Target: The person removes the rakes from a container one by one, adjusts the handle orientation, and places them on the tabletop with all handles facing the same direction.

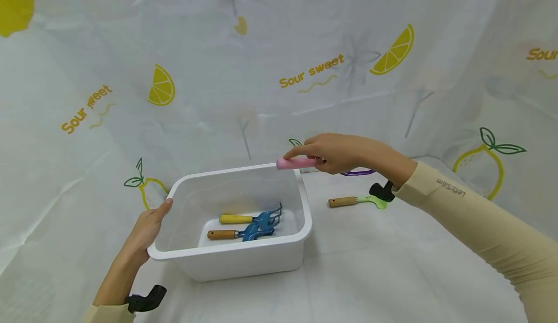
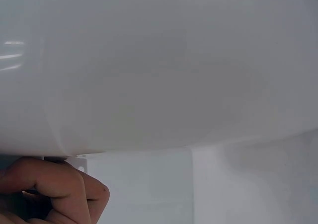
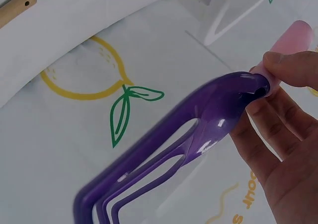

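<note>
My right hand (image 1: 337, 151) pinches a hand cultivator by its pink handle (image 1: 296, 163), just above the tub's far right corner. In the right wrist view its purple, bent-pronged head (image 3: 213, 105) points away from the hand. My left hand (image 1: 146, 231) grips the left rim of a white plastic tub (image 1: 248, 262); in the left wrist view the fingers (image 2: 59, 184) curl beneath its edge. Inside the tub lie two blue-headed garden tools, a claw with a yellow handle (image 1: 236, 219) and another with a wooden handle (image 1: 222, 235), their heads overlapping.
A light green hand tool with a wooden handle (image 1: 342, 202) lies on the white surface right of the tub, below my right forearm. Behind everything hangs a white sheet (image 1: 244, 95) printed with lemons, which also covers the sides.
</note>
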`<move>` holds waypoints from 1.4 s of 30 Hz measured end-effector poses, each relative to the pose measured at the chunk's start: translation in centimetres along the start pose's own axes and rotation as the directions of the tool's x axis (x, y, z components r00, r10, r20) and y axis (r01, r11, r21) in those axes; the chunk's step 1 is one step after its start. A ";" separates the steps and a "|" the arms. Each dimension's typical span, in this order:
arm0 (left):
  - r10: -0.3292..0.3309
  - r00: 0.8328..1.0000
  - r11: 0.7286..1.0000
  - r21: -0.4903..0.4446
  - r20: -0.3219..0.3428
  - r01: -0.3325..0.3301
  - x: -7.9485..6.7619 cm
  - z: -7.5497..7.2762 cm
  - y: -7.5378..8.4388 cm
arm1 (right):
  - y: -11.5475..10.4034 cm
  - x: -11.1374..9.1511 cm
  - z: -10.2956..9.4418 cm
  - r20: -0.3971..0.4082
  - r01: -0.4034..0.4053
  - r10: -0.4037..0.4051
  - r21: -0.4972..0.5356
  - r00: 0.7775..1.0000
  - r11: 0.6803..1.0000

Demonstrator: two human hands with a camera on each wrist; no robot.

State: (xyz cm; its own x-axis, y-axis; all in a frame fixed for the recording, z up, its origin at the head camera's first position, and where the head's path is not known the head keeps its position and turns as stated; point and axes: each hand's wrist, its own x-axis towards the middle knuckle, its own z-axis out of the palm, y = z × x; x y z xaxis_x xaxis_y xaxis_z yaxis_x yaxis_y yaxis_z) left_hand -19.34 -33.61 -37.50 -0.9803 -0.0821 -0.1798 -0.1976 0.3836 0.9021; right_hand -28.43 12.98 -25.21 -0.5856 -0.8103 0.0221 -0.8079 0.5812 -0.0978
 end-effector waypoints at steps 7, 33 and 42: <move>0.013 1.000 1.000 -0.005 0.005 -0.013 -0.2 0.0 0.3 | 0.7 -1.6 0.3 -0.013 -0.007 0.007 0.004 1.000 1.000; 0.007 1.000 1.000 -0.008 -0.005 -0.007 -0.4 0.2 0.2 | 3.3 -6.7 4.5 0.015 -0.107 0.106 0.046 0.994 0.993; 0.010 1.000 1.000 -0.009 0.002 -0.010 -0.2 0.1 0.2 | 4.3 -8.2 6.7 0.021 -0.129 0.128 0.046 0.992 0.991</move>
State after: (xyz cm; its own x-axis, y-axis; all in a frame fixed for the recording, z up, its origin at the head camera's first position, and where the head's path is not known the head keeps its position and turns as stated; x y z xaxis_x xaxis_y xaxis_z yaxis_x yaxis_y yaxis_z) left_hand -19.14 -33.45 -37.33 -0.9823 -0.0762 -0.1712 -0.1873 0.3762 0.9074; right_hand -26.65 21.60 -32.51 -0.6824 -0.7309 -0.0117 -0.7219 0.6764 -0.1459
